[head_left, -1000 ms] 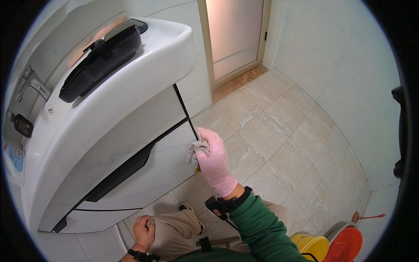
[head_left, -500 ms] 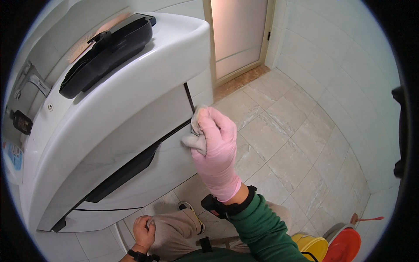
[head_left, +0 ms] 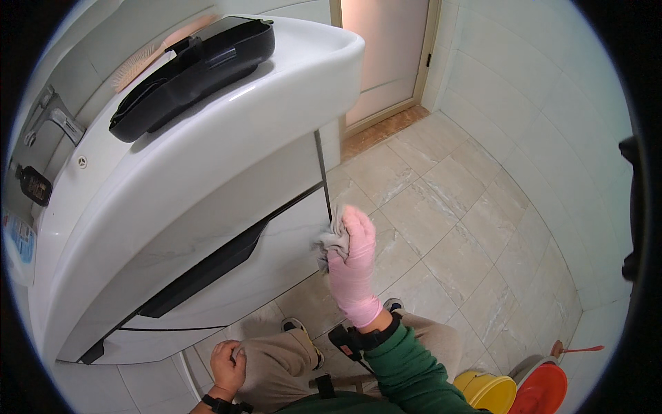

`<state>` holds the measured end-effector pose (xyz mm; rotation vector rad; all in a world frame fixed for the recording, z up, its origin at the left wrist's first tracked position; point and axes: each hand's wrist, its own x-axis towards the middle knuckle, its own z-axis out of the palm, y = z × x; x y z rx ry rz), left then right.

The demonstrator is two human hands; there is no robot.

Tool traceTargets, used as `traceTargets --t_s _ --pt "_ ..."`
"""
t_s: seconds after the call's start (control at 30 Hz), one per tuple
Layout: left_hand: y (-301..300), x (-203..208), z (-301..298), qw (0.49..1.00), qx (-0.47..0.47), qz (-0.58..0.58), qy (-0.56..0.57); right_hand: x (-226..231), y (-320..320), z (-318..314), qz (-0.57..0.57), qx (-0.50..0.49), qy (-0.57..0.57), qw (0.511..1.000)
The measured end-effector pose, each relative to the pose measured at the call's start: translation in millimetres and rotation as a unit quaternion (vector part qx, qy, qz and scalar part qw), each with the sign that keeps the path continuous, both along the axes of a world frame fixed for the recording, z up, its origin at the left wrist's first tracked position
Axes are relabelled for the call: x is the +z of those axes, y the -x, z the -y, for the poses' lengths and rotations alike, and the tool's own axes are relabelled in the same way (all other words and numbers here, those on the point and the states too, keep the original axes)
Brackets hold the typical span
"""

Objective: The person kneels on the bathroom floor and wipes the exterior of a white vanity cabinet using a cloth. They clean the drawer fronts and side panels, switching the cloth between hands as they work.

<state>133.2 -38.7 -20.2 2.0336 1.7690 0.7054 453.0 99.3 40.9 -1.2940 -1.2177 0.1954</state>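
Observation:
A pink glove covers my right hand (head_left: pixel 354 265), which is closed round a crumpled grey cloth (head_left: pixel 334 241). The cloth bunches out on the left side of the fingers, by the right edge of the white vanity cabinet (head_left: pixel 293 241). Whether it touches the panel I cannot tell for sure. My bare left hand (head_left: pixel 227 368) rests on my left knee, fingers loosely bent and nothing visible in them. A long black handle strip (head_left: pixel 207 269) runs slantwise across the cabinet front, between the upper and lower panels.
On the white basin (head_left: pixel 296 62) lie an open black case (head_left: pixel 193 79) and a pink hairbrush (head_left: pixel 138 67). A tap (head_left: pixel 63 124), a dark bottle (head_left: pixel 34 186) and a clear bottle with blue label (head_left: pixel 19 241) are at left. Yellow (head_left: pixel 486 392) and red (head_left: pixel 541 390) buckets stand lower right.
My right hand has moved down and slightly right with the cloth, lower along the cabinet's side edge. The view has shifted a little; my left hand stays on the knee.

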Motion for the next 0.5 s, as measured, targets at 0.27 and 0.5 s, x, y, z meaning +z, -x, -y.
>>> traceTargets --t_s 0.27,0.5 --pt "2.6 -0.2 0.0 1.000 0.002 0.004 0.001 42.3 22.6 -2.9 0.203 0.009 -0.132 0.970" --pt "0.1 1.9 2.5 1.000 0.006 0.003 0.004 -57.8 55.7 23.4 -0.046 -0.014 0.100 0.994"
